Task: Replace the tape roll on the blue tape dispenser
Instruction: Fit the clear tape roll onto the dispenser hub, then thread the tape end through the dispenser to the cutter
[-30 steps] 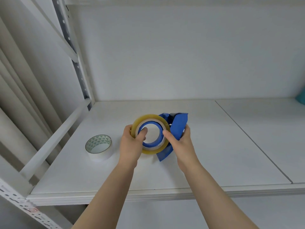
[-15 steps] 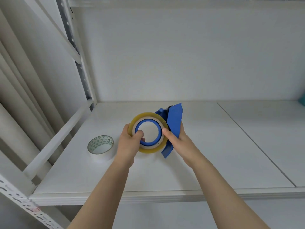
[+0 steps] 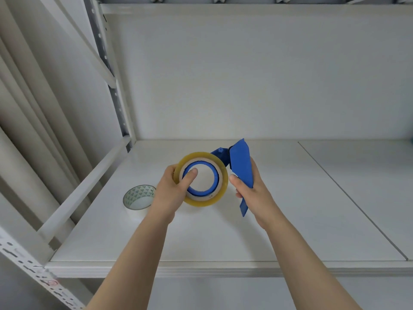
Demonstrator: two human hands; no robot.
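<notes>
Above the white shelf I hold the blue tape dispenser (image 3: 241, 168) by its handle in my right hand (image 3: 252, 193), fingers curled round it. A yellowish clear tape roll (image 3: 221, 189) sits around the dispenser's blue hub. My left hand (image 3: 172, 191) grips the roll's left side, thumb pressed inside the hub and fingers behind the roll. A second roll, white with a green triangle pattern inside (image 3: 139, 197), lies flat on the shelf just left of my left hand.
The white shelf board (image 3: 290, 220) has a seam running diagonally on the right. A grey upright post (image 3: 105, 63) and a slanted white rail (image 3: 89, 182) border the left side. The back wall is close behind.
Both hands have lifted the dispenser and roll a little higher off the shelf. The handle has tilted more upright and my right thumb has come off the roll. The view has tilted upward slightly.
</notes>
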